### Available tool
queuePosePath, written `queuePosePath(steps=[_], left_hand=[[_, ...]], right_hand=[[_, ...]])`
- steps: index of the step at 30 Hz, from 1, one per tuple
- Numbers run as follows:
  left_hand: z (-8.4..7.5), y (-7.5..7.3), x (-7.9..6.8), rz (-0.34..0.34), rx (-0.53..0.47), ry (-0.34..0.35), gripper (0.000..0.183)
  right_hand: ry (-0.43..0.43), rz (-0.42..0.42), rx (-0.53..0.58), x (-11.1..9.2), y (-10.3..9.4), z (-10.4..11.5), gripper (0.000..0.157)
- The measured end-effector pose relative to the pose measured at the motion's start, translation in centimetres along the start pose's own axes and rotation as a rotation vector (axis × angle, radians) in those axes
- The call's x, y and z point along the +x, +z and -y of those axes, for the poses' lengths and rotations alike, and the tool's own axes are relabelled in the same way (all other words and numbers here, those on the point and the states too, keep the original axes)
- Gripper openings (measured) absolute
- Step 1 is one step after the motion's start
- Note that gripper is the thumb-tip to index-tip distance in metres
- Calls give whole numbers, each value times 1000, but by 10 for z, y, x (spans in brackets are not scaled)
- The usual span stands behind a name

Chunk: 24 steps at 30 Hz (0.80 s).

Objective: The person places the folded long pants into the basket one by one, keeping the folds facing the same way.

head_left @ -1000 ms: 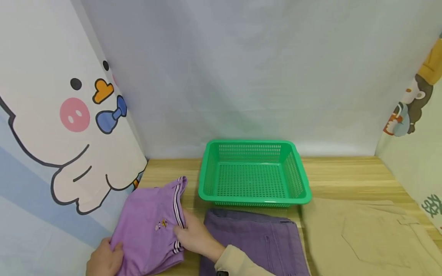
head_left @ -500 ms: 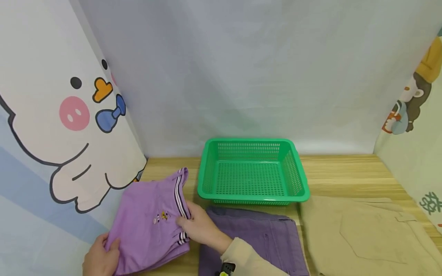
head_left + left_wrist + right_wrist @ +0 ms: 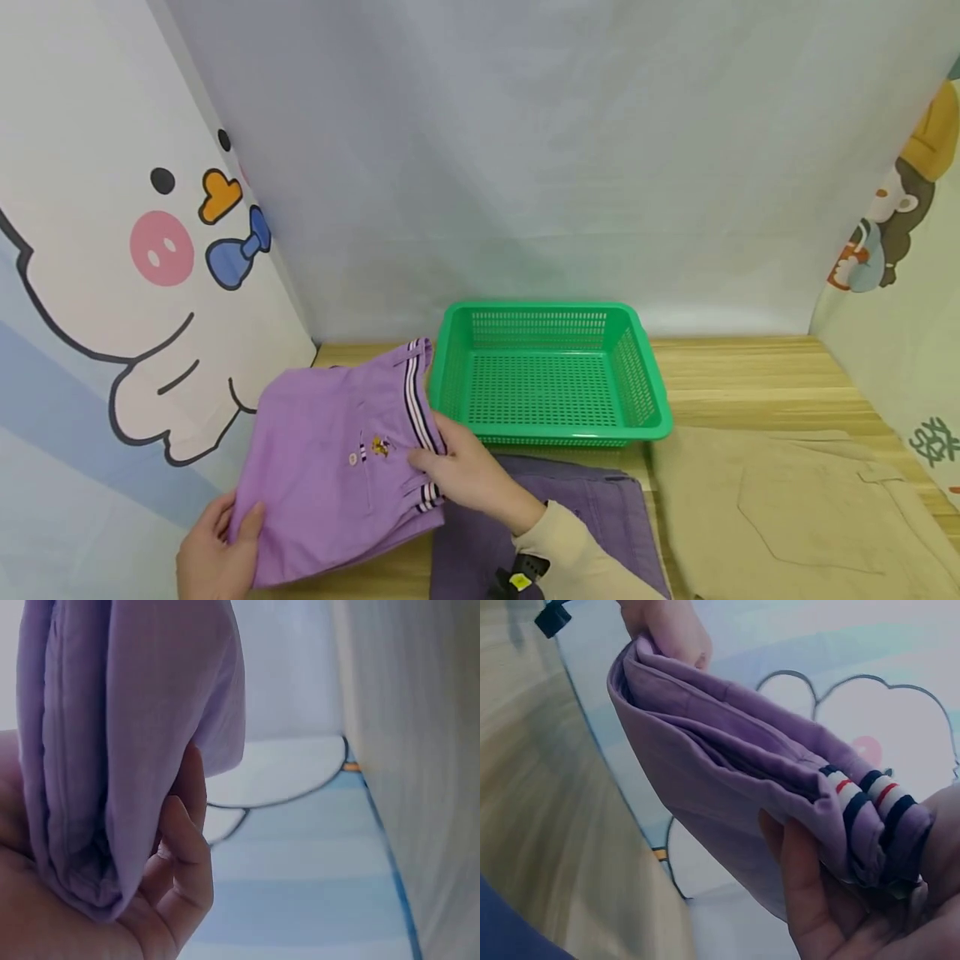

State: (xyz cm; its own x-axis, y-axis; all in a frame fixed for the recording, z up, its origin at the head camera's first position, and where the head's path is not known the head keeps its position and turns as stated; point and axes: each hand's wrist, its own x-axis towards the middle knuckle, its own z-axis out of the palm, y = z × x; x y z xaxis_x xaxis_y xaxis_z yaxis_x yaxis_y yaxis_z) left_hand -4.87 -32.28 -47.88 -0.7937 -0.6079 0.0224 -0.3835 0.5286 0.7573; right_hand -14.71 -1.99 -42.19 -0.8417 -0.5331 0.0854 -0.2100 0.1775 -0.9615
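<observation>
Folded light-purple pants [image 3: 315,467], with a striped waistband and a small embroidered figure, are held tilted above the table at the left. My left hand [image 3: 216,550] grips their lower left folded edge, thumb on top. At the waistband on the other side, my right hand [image 3: 472,467] pinches the cloth, thumb on the front and fingers behind. The left wrist view shows the doubled cloth [image 3: 165,682] lying between palm and curled fingers [image 3: 187,862]. From the right wrist, stacked layers of the pants [image 3: 727,750] appear, with fingers [image 3: 802,877] under the waistband end.
A green plastic basket [image 3: 442,383] with nothing in it stands at the back middle of the wooden table [image 3: 735,367]. Folded dark-purple pants [image 3: 480,542] lie before it, partly under my right forearm. Folded beige pants [image 3: 795,508] lie at the right. Printed cloth walls [image 3: 90,275] close in the sides.
Both hands keep their grip while the light-purple pants have risen and shifted right, toward the basket. The right hand has moved right and up; the left hand has moved little.
</observation>
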Motion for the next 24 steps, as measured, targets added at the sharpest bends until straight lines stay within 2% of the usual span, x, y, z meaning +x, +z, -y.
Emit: queuePosePath(steps=[5, 11, 21, 24], left_hand=[[-17, -1, -5, -7, -51, 57, 45], [-33, 0, -6, 39, -71, 151, 44], [-59, 10, -12, 90, -130, 229, 39], [-65, 13, -12, 107, -121, 247, 39]], right_hand=[[18, 1, 36, -3, -17, 1, 49], [64, -11, 71, -4, -33, -1, 52], [97, -80, 100, -16, -61, -7, 52], [93, -72, 102, -20, -69, -8, 55]])
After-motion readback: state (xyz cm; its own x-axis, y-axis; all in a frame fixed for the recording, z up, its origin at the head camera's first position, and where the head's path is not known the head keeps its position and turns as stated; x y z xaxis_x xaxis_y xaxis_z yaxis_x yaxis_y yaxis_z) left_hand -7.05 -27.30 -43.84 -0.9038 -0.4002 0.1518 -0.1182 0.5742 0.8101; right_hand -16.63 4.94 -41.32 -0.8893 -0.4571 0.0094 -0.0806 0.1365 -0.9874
